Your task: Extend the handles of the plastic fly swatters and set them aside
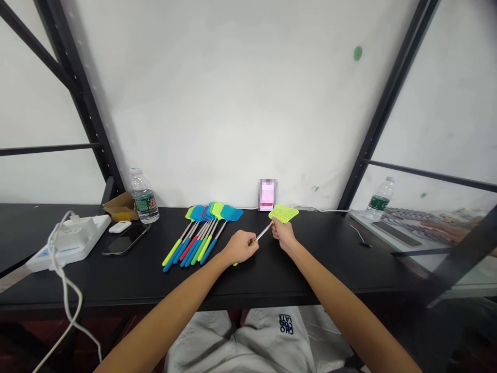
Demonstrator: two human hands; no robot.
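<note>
Gripping one yellow-green fly swatter [284, 213] with both hands, centre-right of the black surface [330, 269]. I have the left grip [241, 246] closed around the handle, with a bit of yellow-green poking out below it. I have the right grip [283, 233] closed at the neck, right under the mesh head; bare silvery shaft shows between the two. Swatter runs diagonally, head up and to the right; can't tell if the head touches the surface.

Left of my left grip: a row of swatters [205, 248], overlapping, heads toward the wall [248, 114], handles blue, yellow, green, one red. Pixelated screen [267, 195] upright near the wall, just beside the held head. Far left: water bottle [145, 204], cardboard box [121, 206], white case [120, 227], dark phone [126, 242], white power strip [75, 238] with cables.
</note>
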